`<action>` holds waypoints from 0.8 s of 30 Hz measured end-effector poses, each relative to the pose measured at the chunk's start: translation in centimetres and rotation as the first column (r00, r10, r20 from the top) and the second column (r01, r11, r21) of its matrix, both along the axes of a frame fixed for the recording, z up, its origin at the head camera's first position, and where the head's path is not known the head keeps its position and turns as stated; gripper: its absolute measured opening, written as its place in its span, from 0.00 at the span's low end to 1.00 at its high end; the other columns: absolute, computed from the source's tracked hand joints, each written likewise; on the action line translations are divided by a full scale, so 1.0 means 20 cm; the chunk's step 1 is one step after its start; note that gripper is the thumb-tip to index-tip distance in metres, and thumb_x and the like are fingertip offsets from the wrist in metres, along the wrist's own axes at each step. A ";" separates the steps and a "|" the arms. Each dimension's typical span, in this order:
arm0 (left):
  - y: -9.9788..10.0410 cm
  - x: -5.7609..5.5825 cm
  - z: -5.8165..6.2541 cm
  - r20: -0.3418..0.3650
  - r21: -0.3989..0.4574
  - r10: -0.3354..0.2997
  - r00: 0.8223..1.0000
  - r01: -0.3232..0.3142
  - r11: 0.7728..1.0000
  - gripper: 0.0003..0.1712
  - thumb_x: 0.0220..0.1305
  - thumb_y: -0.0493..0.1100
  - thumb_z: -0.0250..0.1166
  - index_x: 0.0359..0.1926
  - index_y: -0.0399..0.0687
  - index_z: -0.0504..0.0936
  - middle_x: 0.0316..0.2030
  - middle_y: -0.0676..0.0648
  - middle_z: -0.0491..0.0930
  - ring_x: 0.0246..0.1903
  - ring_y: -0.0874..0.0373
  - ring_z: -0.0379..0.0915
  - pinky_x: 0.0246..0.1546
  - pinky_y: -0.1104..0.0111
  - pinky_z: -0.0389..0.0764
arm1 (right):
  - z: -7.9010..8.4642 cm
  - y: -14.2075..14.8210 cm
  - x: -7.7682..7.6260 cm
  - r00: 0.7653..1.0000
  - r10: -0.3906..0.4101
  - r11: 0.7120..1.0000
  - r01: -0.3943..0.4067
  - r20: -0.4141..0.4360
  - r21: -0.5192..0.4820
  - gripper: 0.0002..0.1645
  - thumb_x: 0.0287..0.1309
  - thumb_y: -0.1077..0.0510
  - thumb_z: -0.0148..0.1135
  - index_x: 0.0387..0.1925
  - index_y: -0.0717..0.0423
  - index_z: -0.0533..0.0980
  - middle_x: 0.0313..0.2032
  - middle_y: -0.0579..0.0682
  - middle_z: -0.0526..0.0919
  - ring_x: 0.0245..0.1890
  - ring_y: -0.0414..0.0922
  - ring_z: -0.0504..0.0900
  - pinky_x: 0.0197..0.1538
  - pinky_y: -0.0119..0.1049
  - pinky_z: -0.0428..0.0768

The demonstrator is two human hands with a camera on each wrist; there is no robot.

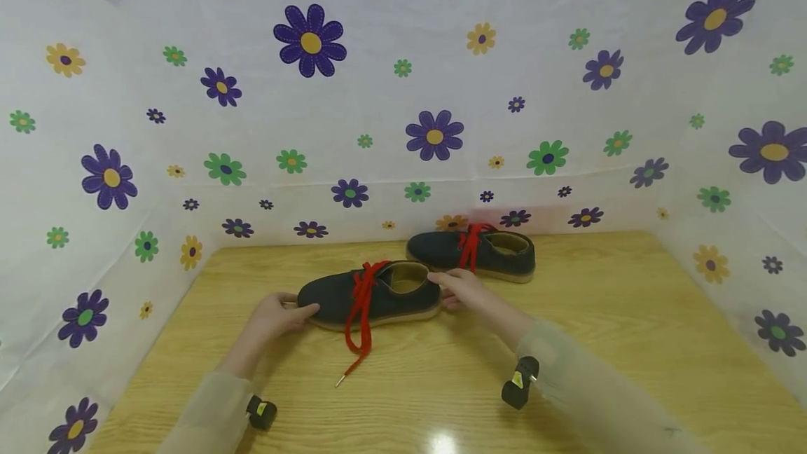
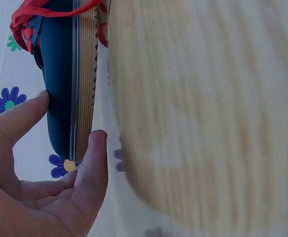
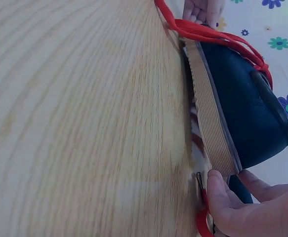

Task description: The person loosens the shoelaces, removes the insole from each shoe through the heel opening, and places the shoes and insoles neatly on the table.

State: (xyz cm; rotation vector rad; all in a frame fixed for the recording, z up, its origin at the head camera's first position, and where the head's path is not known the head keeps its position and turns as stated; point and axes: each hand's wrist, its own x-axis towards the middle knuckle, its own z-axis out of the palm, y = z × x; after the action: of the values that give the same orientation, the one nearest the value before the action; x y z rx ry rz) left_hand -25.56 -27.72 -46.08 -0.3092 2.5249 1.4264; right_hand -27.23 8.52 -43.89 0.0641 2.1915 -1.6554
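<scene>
A dark navy lace-up shoe point(image 1: 330, 294) with a tan sole and red laces point(image 1: 362, 293) points its toe to the left. My left hand point(image 1: 277, 315) grips it at the toe, thumb on the upper and a fingertip by the sole edge in the left wrist view. At the heel my right hand point(image 1: 463, 289) holds the other end, with fingertips under the sole point(image 3: 210, 113) in the right wrist view. A gap shows below the sole there. One loose lace end trails down toward the front.
Behind and to the right stands the matching shoe point(image 1: 435, 247), also red-laced, close to the back cloth. A flower-printed white cloth point(image 1: 378, 90) encloses the wooden tabletop point(image 1: 403, 398) at the back and sides. Black wrist cameras point(image 1: 520, 384) sit on both sleeves.
</scene>
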 end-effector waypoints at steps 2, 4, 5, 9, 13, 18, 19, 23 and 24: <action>0.01 0.01 0.01 -0.013 -0.018 -0.015 1.000 0.014 1.000 0.44 0.69 0.46 0.73 0.69 0.15 0.65 0.54 0.24 0.83 0.36 0.58 0.88 0.44 0.64 0.90 | 0.01 0.02 0.01 1.000 0.001 1.000 -0.001 -0.009 -0.007 0.37 0.76 0.47 0.57 0.70 0.74 0.68 0.45 0.58 0.81 0.47 0.52 0.83 0.56 0.42 0.87; 0.02 0.02 0.01 -0.030 -0.055 -0.036 0.999 0.035 0.998 0.43 0.68 0.47 0.74 0.68 0.15 0.67 0.51 0.27 0.86 0.35 0.59 0.88 0.44 0.65 0.89 | 0.02 0.03 0.03 1.000 0.010 1.000 -0.010 -0.025 -0.007 0.34 0.76 0.48 0.57 0.66 0.74 0.70 0.41 0.54 0.79 0.43 0.49 0.82 0.51 0.38 0.87; 0.02 0.03 0.00 -0.037 -0.075 -0.046 0.998 0.043 0.996 0.42 0.68 0.47 0.74 0.67 0.16 0.68 0.49 0.29 0.87 0.35 0.59 0.88 0.44 0.65 0.89 | 0.02 0.04 0.04 0.999 0.012 1.000 -0.012 -0.032 -0.011 0.33 0.76 0.48 0.58 0.64 0.74 0.71 0.40 0.53 0.79 0.42 0.47 0.82 0.50 0.37 0.87; 0.05 0.07 0.01 -0.052 -0.133 -0.078 0.996 0.071 0.989 0.41 0.67 0.49 0.75 0.64 0.19 0.72 0.45 0.32 0.89 0.35 0.57 0.88 0.46 0.62 0.87 | 0.04 0.09 0.09 0.997 0.034 0.999 -0.035 -0.062 -0.022 0.28 0.76 0.50 0.58 0.60 0.74 0.72 0.38 0.50 0.77 0.37 0.44 0.79 0.46 0.33 0.85; 0.10 0.11 0.01 -0.048 -0.125 -0.096 0.994 0.089 0.988 0.38 0.67 0.47 0.75 0.63 0.20 0.73 0.47 0.30 0.88 0.36 0.52 0.89 0.45 0.59 0.89 | 0.06 0.16 0.13 0.995 0.062 0.998 -0.063 -0.084 -0.009 0.31 0.76 0.51 0.58 0.63 0.76 0.71 0.37 0.49 0.78 0.37 0.42 0.81 0.45 0.33 0.85; 0.15 0.15 0.01 -0.049 -0.130 -0.114 0.992 0.107 0.986 0.34 0.66 0.45 0.75 0.60 0.21 0.76 0.46 0.31 0.88 0.35 0.53 0.89 0.40 0.61 0.89 | 0.05 0.24 0.17 0.989 0.109 0.994 -0.107 -0.104 0.027 0.34 0.75 0.51 0.57 0.65 0.78 0.70 0.38 0.50 0.80 0.38 0.42 0.82 0.45 0.33 0.85; 0.16 0.16 0.01 -0.049 -0.134 -0.116 0.992 0.108 0.985 0.33 0.66 0.45 0.76 0.59 0.21 0.76 0.45 0.32 0.89 0.35 0.54 0.89 0.40 0.62 0.89 | 0.05 0.25 0.18 0.988 0.116 0.993 -0.114 -0.103 0.027 0.35 0.75 0.51 0.56 0.66 0.78 0.69 0.38 0.50 0.80 0.38 0.41 0.82 0.45 0.32 0.85; 0.19 0.18 0.01 -0.046 -0.156 -0.138 0.989 0.129 0.979 0.33 0.64 0.45 0.77 0.58 0.22 0.77 0.43 0.36 0.90 0.33 0.55 0.88 0.40 0.62 0.89 | 0.05 0.29 0.21 0.987 0.133 0.991 -0.129 -0.096 0.042 0.36 0.75 0.51 0.56 0.69 0.79 0.67 0.41 0.52 0.81 0.39 0.41 0.83 0.46 0.33 0.85; 0.20 0.19 0.02 -0.042 -0.156 -0.141 0.989 0.133 0.979 0.32 0.64 0.45 0.77 0.58 0.23 0.78 0.42 0.37 0.90 0.33 0.56 0.88 0.39 0.62 0.89 | 0.05 0.30 0.22 0.986 0.137 0.990 -0.133 -0.092 0.050 0.37 0.75 0.52 0.56 0.69 0.79 0.66 0.42 0.53 0.82 0.39 0.41 0.83 0.47 0.34 0.86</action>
State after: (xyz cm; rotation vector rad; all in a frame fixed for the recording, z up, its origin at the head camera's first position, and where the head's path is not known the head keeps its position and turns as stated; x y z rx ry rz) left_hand -21.77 -23.69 -45.77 -0.1203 2.6469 1.2089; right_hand -22.73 14.62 -42.84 -0.1512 2.2488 -1.5661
